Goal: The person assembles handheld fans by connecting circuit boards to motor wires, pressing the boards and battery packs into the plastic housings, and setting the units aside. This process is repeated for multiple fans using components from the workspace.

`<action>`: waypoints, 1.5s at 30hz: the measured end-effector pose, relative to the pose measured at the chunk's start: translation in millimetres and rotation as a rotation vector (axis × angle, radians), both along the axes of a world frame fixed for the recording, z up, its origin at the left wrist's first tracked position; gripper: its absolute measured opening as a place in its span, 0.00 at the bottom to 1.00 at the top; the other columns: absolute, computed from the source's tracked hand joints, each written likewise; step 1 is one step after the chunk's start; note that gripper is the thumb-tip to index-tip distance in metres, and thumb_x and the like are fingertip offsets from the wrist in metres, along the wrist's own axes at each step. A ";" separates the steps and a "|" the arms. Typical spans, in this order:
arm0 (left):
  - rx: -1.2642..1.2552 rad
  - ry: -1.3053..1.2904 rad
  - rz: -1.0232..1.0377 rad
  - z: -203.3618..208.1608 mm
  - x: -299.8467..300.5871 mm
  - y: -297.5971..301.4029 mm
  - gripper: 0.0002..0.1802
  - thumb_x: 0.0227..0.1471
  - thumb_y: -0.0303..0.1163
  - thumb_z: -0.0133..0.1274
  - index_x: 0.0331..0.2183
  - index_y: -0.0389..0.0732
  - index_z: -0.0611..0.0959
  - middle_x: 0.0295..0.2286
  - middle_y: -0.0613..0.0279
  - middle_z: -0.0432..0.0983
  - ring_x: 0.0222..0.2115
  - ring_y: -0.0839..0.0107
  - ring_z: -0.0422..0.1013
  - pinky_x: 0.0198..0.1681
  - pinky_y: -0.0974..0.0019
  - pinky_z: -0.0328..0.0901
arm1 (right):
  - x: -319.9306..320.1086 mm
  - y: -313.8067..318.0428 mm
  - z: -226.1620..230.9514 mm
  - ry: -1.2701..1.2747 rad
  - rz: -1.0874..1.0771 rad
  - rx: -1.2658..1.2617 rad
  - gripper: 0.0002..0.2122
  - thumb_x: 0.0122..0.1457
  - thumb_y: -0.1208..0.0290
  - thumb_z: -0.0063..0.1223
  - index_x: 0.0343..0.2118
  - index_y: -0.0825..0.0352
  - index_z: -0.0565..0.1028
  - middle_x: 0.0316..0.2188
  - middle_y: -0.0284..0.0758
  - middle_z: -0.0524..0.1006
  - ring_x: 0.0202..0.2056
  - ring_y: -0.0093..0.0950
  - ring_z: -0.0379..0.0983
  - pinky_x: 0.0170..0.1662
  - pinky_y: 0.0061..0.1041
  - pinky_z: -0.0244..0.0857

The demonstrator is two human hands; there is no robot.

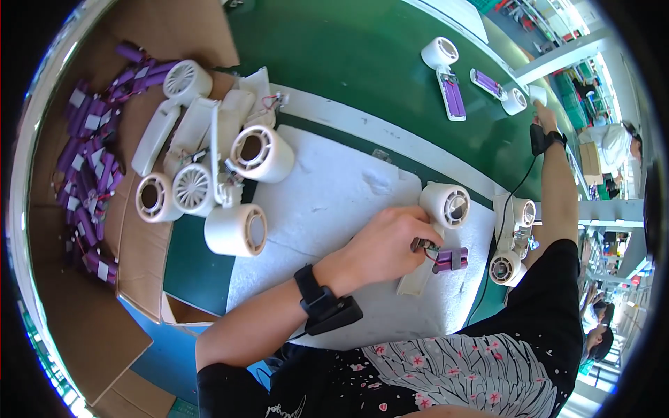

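A white handheld fan (pixel 446 204) lies on the foam sheet, round head away from me and opened handle shell (pixel 416 280) toward me. My left hand (pixel 383 244) is closed over its neck, fingertips by a small dark circuit board (pixel 424 244). Red wires run from there to a purple battery pack (pixel 451 260) beside the shell. My right hand (pixel 546 120) reaches far right, its fingers closed on a white fan part (pixel 536 95); the grip is partly hidden. Near it, two fans with purple batteries, one upright (pixel 451 94) and one slanted (pixel 488 83), lie on the green table.
White fan housings (pixel 261 155) are piled at the left of the foam sheet (pixel 327 188). Beyond them stands a cardboard box (pixel 143 258) with many purple battery packs (pixel 87 167). More fan parts (pixel 507 267) and a black cable (pixel 486 275) lie right. People sit in the background.
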State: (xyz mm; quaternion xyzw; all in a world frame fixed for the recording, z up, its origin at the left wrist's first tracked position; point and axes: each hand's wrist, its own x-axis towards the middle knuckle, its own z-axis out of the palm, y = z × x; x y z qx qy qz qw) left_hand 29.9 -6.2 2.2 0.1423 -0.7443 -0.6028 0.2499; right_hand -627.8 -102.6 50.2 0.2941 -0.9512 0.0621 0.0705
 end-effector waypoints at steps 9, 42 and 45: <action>-0.117 0.023 0.099 -7.7 -1.0 3.8 0.16 0.36 0.17 0.53 0.32 0.39 0.86 0.27 0.55 0.77 0.26 0.61 0.73 0.32 0.64 0.69 | 346.8 -26.2 98.7 -1.025 0.796 -0.263 0.16 0.58 0.58 0.57 0.42 0.64 0.70 0.27 0.24 0.70 0.20 0.10 0.61 0.17 0.10 0.51; -0.070 -0.087 0.037 -2.9 0.1 3.6 0.18 0.38 0.22 0.54 0.36 0.42 0.86 0.30 0.52 0.79 0.26 0.62 0.75 0.34 0.64 0.70 | 477.4 229.1 4.2 -0.466 1.124 -0.030 0.26 0.43 0.80 0.65 0.50 0.67 0.71 0.38 0.35 0.76 0.39 0.24 0.71 0.46 0.25 0.66; -0.053 -0.105 0.040 0.2 2.7 3.7 0.18 0.39 0.22 0.54 0.37 0.42 0.86 0.32 0.53 0.79 0.26 0.64 0.75 0.34 0.66 0.70 | 471.7 231.9 -1.1 -0.607 1.100 -0.015 0.27 0.43 0.80 0.64 0.50 0.67 0.71 0.36 0.35 0.76 0.36 0.24 0.72 0.42 0.24 0.67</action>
